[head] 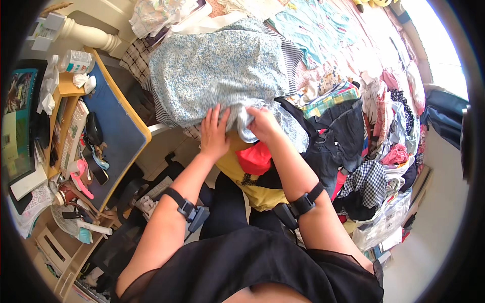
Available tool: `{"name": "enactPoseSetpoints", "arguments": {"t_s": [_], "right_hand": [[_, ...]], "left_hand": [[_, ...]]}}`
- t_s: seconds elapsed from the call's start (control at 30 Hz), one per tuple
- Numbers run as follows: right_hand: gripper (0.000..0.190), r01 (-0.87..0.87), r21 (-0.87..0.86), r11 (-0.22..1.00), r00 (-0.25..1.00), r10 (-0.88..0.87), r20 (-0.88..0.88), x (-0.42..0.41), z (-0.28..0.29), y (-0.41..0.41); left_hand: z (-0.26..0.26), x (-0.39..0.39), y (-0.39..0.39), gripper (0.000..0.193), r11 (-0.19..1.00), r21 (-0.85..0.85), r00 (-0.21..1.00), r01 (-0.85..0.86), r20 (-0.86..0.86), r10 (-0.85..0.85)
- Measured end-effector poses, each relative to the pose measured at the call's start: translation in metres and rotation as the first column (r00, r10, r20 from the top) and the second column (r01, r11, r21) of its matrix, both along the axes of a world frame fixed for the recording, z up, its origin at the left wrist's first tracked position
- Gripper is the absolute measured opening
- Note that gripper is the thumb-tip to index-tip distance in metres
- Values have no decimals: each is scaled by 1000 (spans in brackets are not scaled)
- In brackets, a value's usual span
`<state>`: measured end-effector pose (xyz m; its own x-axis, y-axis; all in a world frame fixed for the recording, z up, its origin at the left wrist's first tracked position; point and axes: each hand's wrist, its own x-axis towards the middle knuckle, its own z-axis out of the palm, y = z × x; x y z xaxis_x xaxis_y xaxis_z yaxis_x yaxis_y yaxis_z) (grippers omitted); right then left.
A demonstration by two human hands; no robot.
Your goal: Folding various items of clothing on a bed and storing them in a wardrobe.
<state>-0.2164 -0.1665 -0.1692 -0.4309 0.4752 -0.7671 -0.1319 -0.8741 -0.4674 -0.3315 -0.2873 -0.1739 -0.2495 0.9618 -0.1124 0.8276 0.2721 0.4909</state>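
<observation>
A blue and white floral-print garment [216, 60] lies spread before me on the bed, over a striped cloth [291, 57]. My left hand [215, 134] lies on its near edge, fingers spread and pointing away from me. At the bunched near right part, my right hand [263, 123] pinches a fold of the fabric between thumb and fingers. Just below the hands are a red cloth [254, 158] and a yellow cloth [267, 197], with black lace-edged fabric [248, 180] beside them. The floral garment's underside is hidden.
To the right are dark jeans [337, 128] and a heap of clothes with a black-and-white checked garment [365, 181]. A light blue printed garment [318, 30] lies farther back. On the left, a blue-topped desk [117, 128] with a wooden edge carries a keyboard [74, 132] and a monitor [22, 121].
</observation>
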Motion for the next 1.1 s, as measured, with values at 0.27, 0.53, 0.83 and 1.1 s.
{"name": "enactPoseSetpoints", "arguments": {"t_s": [0.27, 0.53, 0.83, 1.1], "right_hand": [[73, -701, 666, 256, 713, 239, 659, 29, 15, 14], [66, -954, 291, 77, 282, -109, 953, 73, -15, 6], [21, -876, 465, -127, 480, -159, 863, 63, -7, 24], [32, -558, -2, 830, 796, 534, -285, 58, 92, -20]], "left_hand": [[-24, -29, 41, 20, 896, 143, 882, -421, 296, 367], [-19, -59, 74, 35, 842, -87, 724, -533, 468, 506], [2, -59, 101, 36, 795, -202, 577, -572, 590, 565], [16, -43, 62, 37, 924, 298, 951, -239, 266, 160]]}}
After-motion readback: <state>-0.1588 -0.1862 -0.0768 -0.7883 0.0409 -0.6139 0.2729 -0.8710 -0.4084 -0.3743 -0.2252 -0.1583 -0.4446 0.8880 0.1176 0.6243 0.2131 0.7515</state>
